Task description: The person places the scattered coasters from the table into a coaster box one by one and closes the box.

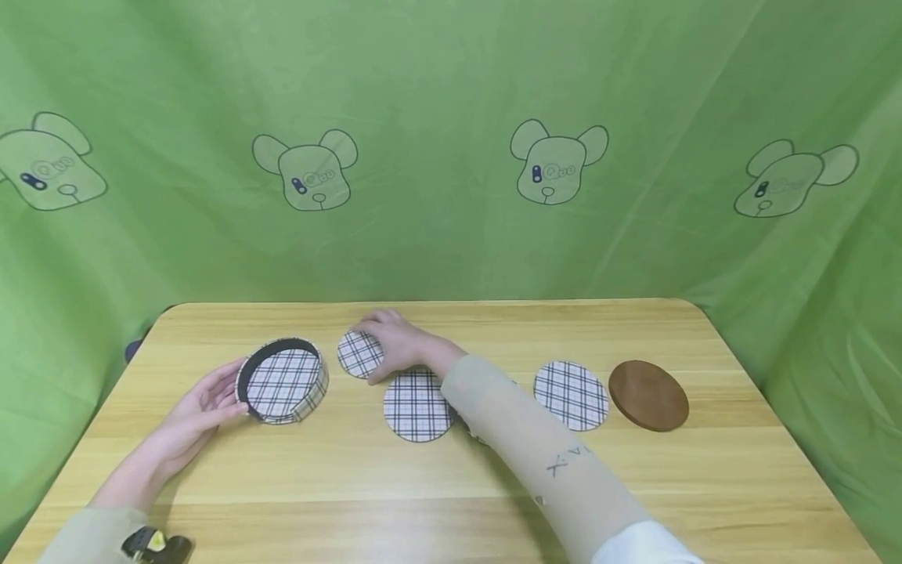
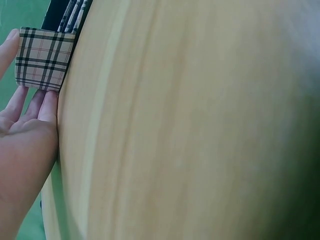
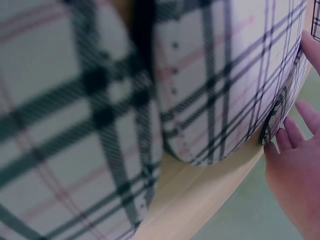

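As the left hand (image 1: 196,415) grips a round plaid box (image 1: 316,393), the right hand (image 1: 405,345) pinches a disc (image 1: 358,356).

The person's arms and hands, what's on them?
They wear a pale beige cloth left sleeve and matching right sleeve. The right one has small dark markings and meets white cloth. A black object with a yellow patch is by the left one. The left hand and right hand are bare.

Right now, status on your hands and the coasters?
Left hand grips plaid holder. Right hand grips leftmost loose coaster. Right sleeve partly hides neighbouring coaster.
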Action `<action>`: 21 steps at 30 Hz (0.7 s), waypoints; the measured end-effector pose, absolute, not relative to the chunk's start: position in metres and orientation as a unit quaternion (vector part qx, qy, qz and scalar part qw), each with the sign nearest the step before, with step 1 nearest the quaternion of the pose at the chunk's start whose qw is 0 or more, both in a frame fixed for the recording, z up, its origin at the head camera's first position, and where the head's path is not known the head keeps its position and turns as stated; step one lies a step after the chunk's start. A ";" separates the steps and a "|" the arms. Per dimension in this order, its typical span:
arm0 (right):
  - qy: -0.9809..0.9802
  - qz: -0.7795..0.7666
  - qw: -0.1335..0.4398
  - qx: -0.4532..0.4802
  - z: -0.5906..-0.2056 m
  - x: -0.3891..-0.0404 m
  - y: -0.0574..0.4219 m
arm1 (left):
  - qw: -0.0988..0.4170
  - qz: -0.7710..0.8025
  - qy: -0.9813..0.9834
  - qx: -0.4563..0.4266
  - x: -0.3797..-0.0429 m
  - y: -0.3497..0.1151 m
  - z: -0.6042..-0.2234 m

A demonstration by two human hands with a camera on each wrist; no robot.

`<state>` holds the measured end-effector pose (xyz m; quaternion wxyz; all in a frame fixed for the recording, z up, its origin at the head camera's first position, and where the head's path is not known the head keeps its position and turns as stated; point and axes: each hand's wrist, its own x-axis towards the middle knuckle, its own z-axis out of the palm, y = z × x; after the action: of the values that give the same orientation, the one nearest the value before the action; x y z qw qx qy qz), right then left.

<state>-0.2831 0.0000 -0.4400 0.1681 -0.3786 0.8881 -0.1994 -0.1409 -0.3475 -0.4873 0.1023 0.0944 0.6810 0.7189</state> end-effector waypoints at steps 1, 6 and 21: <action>0.888 -0.199 0.169 -0.377 -0.440 -0.283 0.000 | 0.101 0.720 0.680 0.096 -0.141 -0.347 -0.487; 0.891 -0.198 0.173 -0.371 -0.441 -0.285 0.000 | 0.099 0.723 0.676 0.102 -0.141 -0.347 -0.488; 0.893 -0.210 0.175 -0.359 -0.445 -0.287 0.003 | 0.103 0.719 0.681 0.095 -0.141 -0.347 -0.487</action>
<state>-0.2866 0.0030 -0.4453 0.1747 -0.3590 0.8925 -0.2097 -0.1410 -0.3474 -0.4872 0.1026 0.0952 0.6812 0.7186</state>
